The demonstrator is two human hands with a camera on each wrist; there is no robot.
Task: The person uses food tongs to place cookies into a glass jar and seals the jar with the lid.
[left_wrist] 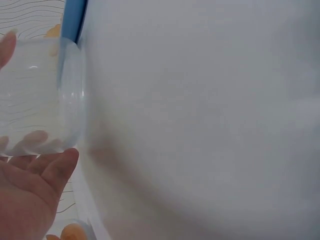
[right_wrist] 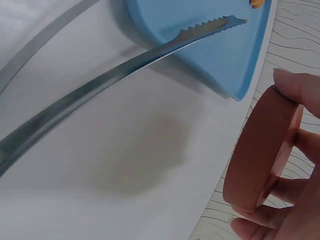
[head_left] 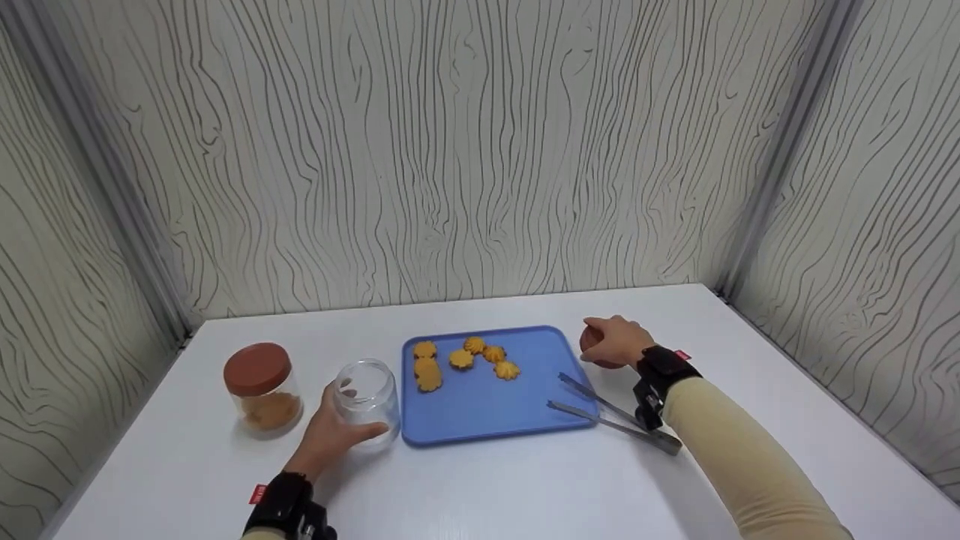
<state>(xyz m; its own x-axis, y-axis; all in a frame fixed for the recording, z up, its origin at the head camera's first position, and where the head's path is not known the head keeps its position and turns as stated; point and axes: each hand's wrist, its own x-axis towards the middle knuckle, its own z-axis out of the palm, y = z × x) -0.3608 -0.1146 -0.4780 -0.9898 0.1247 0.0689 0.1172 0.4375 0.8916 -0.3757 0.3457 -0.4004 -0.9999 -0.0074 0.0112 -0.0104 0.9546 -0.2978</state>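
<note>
Left hand [head_left: 330, 435] fingers curled round clear jar [head_left: 367, 397], right hand [head_left: 616, 341] gripping brown lid [right_wrist: 260, 150], no legible writing

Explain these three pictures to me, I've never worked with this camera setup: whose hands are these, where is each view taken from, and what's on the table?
No machine here: a person works with two bare hands, wearing one camera on the head and one on each wrist. The wide picture is the head view. The left hand grips an open clear glass jar; the left wrist view shows that jar close up. The right hand holds a round reddish-brown lid, seen best from the right wrist. On the white table lie a blue plastic tray with flower-shaped orange biscuits, metal tongs resting on the tray's edge, and a second glass jar with a reddish-brown lid.
</note>
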